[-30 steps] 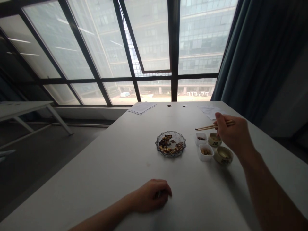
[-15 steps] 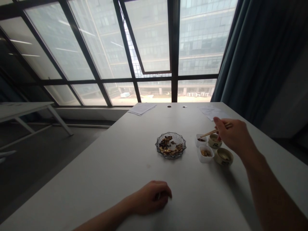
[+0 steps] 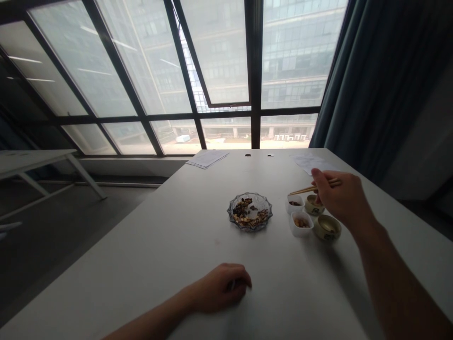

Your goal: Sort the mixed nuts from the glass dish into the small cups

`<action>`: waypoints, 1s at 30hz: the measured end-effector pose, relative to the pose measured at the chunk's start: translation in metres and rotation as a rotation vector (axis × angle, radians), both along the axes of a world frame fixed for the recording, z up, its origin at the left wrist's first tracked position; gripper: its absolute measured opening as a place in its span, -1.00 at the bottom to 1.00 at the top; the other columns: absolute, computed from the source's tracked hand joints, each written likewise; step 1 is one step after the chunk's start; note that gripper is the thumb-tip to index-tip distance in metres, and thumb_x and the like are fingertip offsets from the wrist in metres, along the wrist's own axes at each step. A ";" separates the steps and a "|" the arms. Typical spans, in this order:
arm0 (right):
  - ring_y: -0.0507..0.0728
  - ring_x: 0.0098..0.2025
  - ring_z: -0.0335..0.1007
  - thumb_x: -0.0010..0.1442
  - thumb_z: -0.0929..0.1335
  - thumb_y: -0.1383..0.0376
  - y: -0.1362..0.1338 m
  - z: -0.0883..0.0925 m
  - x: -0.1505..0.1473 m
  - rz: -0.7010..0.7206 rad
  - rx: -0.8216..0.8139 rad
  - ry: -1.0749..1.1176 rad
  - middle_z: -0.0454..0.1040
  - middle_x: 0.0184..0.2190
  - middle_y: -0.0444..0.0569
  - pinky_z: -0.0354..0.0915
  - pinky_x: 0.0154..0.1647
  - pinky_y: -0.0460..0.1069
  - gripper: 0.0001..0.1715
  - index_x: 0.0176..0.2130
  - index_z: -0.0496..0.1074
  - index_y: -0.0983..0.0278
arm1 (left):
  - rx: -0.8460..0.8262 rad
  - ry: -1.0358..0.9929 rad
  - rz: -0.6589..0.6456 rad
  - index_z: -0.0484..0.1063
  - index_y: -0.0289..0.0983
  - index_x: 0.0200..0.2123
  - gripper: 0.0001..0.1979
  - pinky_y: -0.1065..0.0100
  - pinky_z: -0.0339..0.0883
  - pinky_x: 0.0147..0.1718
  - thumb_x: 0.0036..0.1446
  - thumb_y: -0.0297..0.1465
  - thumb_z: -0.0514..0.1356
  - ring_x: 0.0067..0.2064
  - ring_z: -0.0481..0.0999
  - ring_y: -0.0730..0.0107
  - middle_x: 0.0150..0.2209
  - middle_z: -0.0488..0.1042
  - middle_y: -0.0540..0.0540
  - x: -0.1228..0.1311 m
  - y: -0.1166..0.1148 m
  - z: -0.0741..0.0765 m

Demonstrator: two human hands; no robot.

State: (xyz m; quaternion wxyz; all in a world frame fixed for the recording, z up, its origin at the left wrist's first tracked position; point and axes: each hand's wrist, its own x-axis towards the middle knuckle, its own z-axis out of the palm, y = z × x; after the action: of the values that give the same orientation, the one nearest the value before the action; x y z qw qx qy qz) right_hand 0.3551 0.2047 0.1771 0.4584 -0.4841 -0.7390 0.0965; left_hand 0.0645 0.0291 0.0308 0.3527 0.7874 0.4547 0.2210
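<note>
Chopsticks (image 3: 303, 190) are what I'm watching on my feed: a wooden pair pinched in the right hand (image 3: 338, 196), pointing left, with the tips just over the far edge of a small white dish (image 3: 300, 200). That dish holds some dark bits (image 3: 294, 203). The grip is closed firmly on the sticks, and the tips sit close together, but at this resolution I can't tell if they've got anything between them.

Just nearer me is a second white dish (image 3: 301, 230) with tan nuts (image 3: 301, 223), and a ceramic cup (image 3: 312, 208) sits partly under the hand. Another ceramic cup (image 3: 327, 228) is beside them. To the left is a glass plate (image 3: 261, 203) heaped with a dark and tan mix (image 3: 249, 212).

Looks to me like the step in hand is working the sticks over the dishes, and the next move calls for steady, small tip control.

My left hand (image 3: 222, 288) rests curled on the white table (image 3: 116, 269), well away from all this. I can't tell if it's holding anything.
</note>
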 end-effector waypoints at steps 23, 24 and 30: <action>0.03 -0.59 0.11 0.43 0.22 0.02 -0.014 -0.047 -0.071 0.367 -0.067 -0.061 0.26 -0.68 -0.16 -0.02 -0.47 -0.02 -0.41 -0.57 0.16 0.22 | 0.002 0.002 -0.003 0.53 -0.26 -0.16 -0.77 0.46 0.31 -0.30 0.15 -0.55 0.16 -0.34 0.44 0.45 -0.30 0.51 -0.03 0.000 0.001 0.000; 0.03 -0.58 0.10 0.42 0.23 0.03 -0.014 -0.048 -0.071 0.366 -0.061 -0.068 0.25 -0.68 -0.17 -0.03 -0.47 -0.02 -0.41 -0.57 0.14 0.22 | 0.001 -0.001 -0.003 0.53 -0.26 -0.15 -0.77 0.46 0.31 -0.29 0.15 -0.55 0.16 -0.33 0.44 0.44 -0.29 0.51 -0.03 0.000 0.001 0.000; 0.02 -0.57 0.09 0.42 0.23 0.06 -0.026 -0.036 -0.073 0.397 -0.039 -0.090 0.24 -0.66 -0.17 -0.03 -0.47 -0.02 -0.42 -0.57 0.12 0.22 | 0.001 -0.005 -0.016 0.53 -0.25 -0.14 -0.77 0.46 0.31 -0.29 0.17 -0.55 0.15 -0.32 0.44 0.44 -0.28 0.50 -0.03 0.000 0.000 -0.001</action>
State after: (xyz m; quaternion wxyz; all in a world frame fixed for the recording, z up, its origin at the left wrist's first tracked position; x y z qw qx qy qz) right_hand 0.2822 0.1788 0.1407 0.3877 -0.3415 -0.8376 0.1774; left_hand 0.0642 0.0294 0.0301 0.3551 0.7906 0.4476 0.2203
